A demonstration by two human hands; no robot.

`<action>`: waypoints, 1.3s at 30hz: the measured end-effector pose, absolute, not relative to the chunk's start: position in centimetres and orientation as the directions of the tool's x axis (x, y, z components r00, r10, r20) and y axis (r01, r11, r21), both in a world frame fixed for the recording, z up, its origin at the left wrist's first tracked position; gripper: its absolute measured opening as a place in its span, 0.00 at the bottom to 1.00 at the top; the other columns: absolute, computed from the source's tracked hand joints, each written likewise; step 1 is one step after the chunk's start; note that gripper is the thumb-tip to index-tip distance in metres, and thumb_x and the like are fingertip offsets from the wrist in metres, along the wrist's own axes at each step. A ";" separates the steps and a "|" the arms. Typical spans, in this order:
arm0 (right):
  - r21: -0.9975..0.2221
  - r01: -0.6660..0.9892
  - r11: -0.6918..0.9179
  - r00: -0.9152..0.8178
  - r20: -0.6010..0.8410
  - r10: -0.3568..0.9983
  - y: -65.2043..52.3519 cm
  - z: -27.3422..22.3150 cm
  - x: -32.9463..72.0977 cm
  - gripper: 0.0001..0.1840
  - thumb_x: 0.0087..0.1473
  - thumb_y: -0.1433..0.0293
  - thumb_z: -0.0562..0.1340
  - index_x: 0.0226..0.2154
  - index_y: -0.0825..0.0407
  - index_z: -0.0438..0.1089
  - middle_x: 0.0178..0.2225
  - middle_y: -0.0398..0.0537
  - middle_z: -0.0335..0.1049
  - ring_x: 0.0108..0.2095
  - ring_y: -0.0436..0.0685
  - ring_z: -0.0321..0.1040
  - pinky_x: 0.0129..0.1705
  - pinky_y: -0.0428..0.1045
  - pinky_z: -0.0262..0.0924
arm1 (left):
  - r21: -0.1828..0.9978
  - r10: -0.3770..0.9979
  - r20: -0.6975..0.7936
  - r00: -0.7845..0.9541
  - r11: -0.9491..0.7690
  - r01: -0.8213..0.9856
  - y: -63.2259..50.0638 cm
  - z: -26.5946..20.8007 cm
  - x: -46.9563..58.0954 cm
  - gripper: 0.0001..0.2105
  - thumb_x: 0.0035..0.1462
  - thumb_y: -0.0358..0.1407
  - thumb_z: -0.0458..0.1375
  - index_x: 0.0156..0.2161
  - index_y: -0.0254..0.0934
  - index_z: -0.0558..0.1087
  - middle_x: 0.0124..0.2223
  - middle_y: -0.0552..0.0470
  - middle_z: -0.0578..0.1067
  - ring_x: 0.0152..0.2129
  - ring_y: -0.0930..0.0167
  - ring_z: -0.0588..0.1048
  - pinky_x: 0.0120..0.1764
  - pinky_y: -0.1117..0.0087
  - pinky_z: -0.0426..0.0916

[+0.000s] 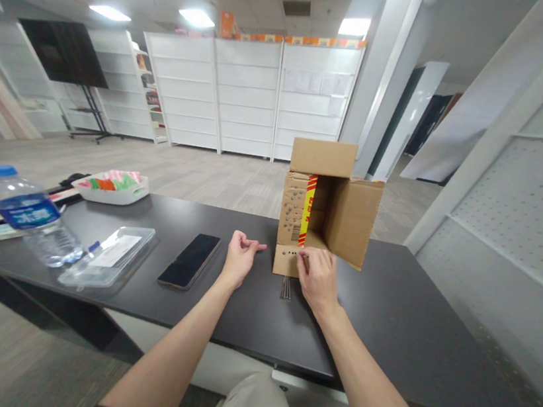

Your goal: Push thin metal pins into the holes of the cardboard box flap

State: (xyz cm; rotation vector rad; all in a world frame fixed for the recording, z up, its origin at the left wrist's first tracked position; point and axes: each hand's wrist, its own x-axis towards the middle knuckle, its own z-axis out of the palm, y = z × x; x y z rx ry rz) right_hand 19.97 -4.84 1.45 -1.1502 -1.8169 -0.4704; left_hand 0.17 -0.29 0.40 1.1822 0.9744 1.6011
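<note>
A cardboard box [294,200] stands on the dark table with its flaps spread and its inside facing me. Dark round marks or heads dot its left front panel beside a red-and-yellow strip [307,209]. The lower front flap [285,267] has a row of small dark holes. At this flap, my right hand [318,275] is closed in a pinch; whatever lies between its fingertips is too small to make out. Several thin metal nails or pins [286,288] lie just below the flap. My left hand [240,258] hovers left of the box, a finger stretched toward it, holding nothing visible.
To the left lie a black phone [190,261] and a clear plastic case [112,256]. A water bottle with a blue cap [32,215] and a white tray with colourful contents [112,186] are farther left. White shelving stands behind; a perforated panel rises at right.
</note>
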 end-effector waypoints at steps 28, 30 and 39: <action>-0.514 0.585 0.627 -0.137 0.699 0.702 -10.1 2.1 21.7 0.05 0.63 0.71 0.55 0.38 0.49 0.67 0.35 0.48 0.73 0.37 0.57 0.72 0.41 0.51 0.66 | 0.941 0.952 0.265 -0.153 -0.290 -0.175 -0.4 0.6 0.2 0.19 0.53 0.36 0.62 0.32 0.41 0.52 0.27 0.64 0.66 0.33 0.67 0.82 0.39 0.73 0.66; -0.503 0.584 0.637 -0.196 0.675 0.711 -11.0 1.9 21.9 0.06 0.64 0.73 0.54 0.38 0.49 0.66 0.37 0.49 0.72 0.40 0.57 0.71 0.43 0.51 0.66 | 0.940 0.952 0.264 -0.156 -0.290 -0.177 -0.3 0.5 0.2 0.19 0.52 0.35 0.63 0.32 0.41 0.52 0.28 0.64 0.66 0.32 0.68 0.82 0.38 0.74 0.66; -0.420 0.649 0.634 -0.377 0.545 0.748 -12.0 1.3 21.6 0.10 0.63 0.77 0.53 0.39 0.48 0.65 0.40 0.49 0.70 0.40 0.58 0.68 0.42 0.53 0.65 | 0.940 0.953 0.265 -0.148 -0.290 -0.180 -0.3 0.4 0.1 0.19 0.52 0.36 0.63 0.33 0.41 0.52 0.28 0.65 0.65 0.32 0.69 0.82 0.38 0.74 0.66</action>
